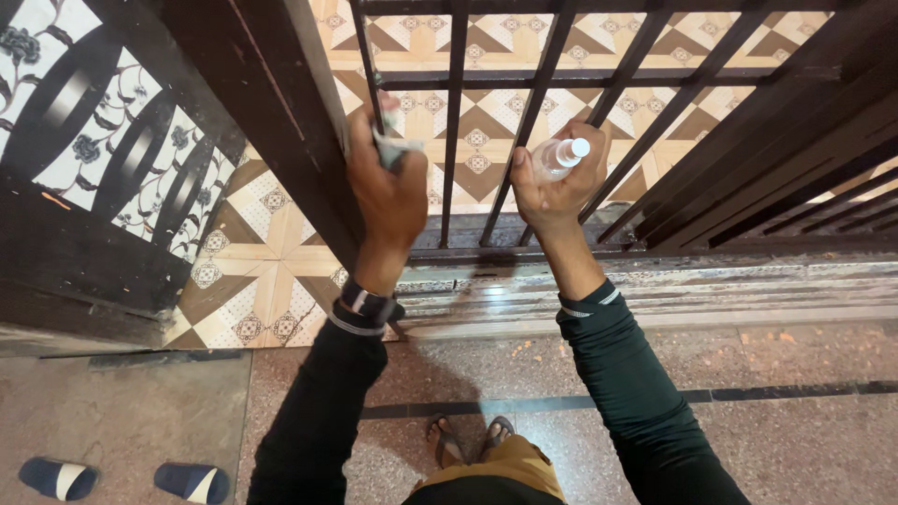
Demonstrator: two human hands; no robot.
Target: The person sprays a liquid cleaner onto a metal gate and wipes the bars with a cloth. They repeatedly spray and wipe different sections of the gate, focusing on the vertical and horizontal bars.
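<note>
Now my left hand (388,192) presses a pale cloth (393,148) on the gate bar (372,75), while at three o'clock my right hand (552,187) grips a spray bottle (559,156).

Cloth (391,148): pale grey-white, crumpled small, mostly hidden; pressed against a dark vertical bar of the metal gate (456,122), a short strip sticking out toward the right.
Spray bottle (558,157): small, clear plastic with a white cap; tilted, cap pointing up and to the right; held in front of the gate's bars, lower part covered.
Gate: dark, nearly black metal; upright bars joined by a horizontal rail, standing over patterned beige-and-brown tiles.
</note>
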